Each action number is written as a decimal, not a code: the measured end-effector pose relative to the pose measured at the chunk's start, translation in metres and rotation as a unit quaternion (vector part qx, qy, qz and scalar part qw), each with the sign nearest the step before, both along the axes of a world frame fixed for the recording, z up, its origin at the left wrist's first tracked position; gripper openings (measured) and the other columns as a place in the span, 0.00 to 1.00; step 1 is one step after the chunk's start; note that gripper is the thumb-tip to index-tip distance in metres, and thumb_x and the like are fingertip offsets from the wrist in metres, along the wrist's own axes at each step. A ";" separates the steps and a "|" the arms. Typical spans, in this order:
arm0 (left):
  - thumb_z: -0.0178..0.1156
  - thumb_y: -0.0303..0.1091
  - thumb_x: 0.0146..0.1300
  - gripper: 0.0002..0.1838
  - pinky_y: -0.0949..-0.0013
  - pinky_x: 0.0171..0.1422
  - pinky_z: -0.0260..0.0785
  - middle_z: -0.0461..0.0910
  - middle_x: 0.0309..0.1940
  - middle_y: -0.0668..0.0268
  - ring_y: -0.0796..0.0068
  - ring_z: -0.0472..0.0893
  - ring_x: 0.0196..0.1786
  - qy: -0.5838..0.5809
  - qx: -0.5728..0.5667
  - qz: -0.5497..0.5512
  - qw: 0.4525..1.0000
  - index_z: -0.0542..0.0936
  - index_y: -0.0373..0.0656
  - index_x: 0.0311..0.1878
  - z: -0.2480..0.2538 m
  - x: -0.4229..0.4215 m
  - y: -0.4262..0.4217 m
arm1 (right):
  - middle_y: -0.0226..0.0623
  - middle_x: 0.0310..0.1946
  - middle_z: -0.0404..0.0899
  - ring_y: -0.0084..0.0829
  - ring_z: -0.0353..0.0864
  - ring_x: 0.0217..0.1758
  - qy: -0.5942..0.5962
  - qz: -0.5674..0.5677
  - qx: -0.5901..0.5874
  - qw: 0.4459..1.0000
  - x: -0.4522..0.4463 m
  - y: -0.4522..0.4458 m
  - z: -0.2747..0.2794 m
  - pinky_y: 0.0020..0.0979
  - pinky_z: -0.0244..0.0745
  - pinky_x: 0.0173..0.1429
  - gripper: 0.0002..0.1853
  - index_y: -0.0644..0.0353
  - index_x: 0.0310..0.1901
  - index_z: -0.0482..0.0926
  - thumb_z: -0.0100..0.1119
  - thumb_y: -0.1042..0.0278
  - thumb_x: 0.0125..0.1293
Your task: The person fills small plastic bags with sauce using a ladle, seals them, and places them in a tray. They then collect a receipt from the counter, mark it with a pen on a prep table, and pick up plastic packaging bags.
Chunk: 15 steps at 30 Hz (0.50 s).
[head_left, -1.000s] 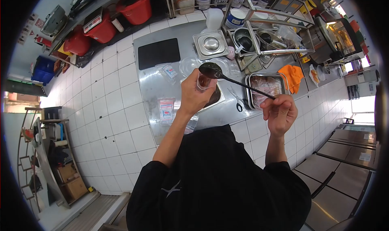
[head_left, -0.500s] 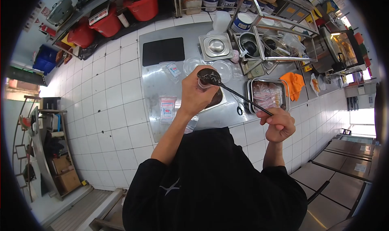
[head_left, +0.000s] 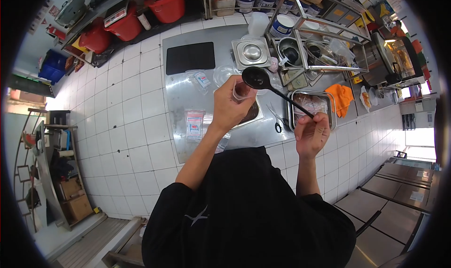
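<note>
My left hand (head_left: 230,108) is closed round a small clear cup (head_left: 242,91) with something reddish-brown inside. A black ladle (head_left: 257,78) has its bowl just above and right of the cup's rim. Its handle runs down right to my right hand (head_left: 312,135), which pinches the end. Partly hidden behind my left hand is a metal tray of dark brown contents (head_left: 252,114). Scissors with black handles (head_left: 278,125) lie to its right. Further right, a metal tray (head_left: 333,122) holds plastic-wrapped dark contents.
On the steel table (head_left: 178,98) are a black mat (head_left: 190,58), plastic bags (head_left: 194,126), clear round lids (head_left: 223,75), a metal container (head_left: 251,53) and an orange cloth (head_left: 343,100). A metal rack (head_left: 307,68) with bowls stands at the back right.
The ladle's bowl was over the cup and has moved up and right, uncovering the cup's opening. My right hand has shifted slightly left and up. My left hand has stayed round the cup.
</note>
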<state>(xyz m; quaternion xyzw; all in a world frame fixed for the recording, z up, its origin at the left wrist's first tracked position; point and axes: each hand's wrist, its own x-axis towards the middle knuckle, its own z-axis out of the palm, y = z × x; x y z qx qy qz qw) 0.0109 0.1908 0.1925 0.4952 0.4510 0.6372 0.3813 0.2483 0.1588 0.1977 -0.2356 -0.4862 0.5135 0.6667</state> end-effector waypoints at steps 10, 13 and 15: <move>0.72 0.26 0.62 0.12 0.75 0.45 0.72 0.82 0.33 0.70 0.84 0.77 0.36 0.058 0.006 -0.002 0.998 0.80 0.38 0.46 -0.039 0.016 -0.001 | 0.43 0.37 0.88 0.25 0.66 0.14 0.176 0.055 -0.166 0.969 0.004 0.003 -0.028 0.27 0.60 0.20 0.18 0.56 0.51 0.73 0.37 0.51 0.86; 0.72 0.26 0.62 0.12 0.75 0.45 0.73 0.82 0.34 0.69 0.83 0.78 0.37 0.038 -0.014 0.023 0.999 0.81 0.38 0.46 -0.060 0.005 -0.017 | 0.42 0.36 0.87 0.25 0.67 0.14 0.169 0.033 -0.211 0.962 0.014 0.013 -0.063 0.27 0.59 0.20 0.19 0.57 0.51 0.74 0.38 0.50 0.86; 0.72 0.25 0.62 0.12 0.76 0.45 0.73 0.82 0.34 0.69 0.83 0.78 0.37 0.036 -0.019 0.046 0.998 0.81 0.38 0.47 -0.067 -0.008 -0.028 | 0.41 0.36 0.87 0.26 0.68 0.15 0.098 0.003 -0.235 0.967 0.019 0.017 -0.099 0.27 0.60 0.21 0.20 0.58 0.51 0.75 0.40 0.51 0.86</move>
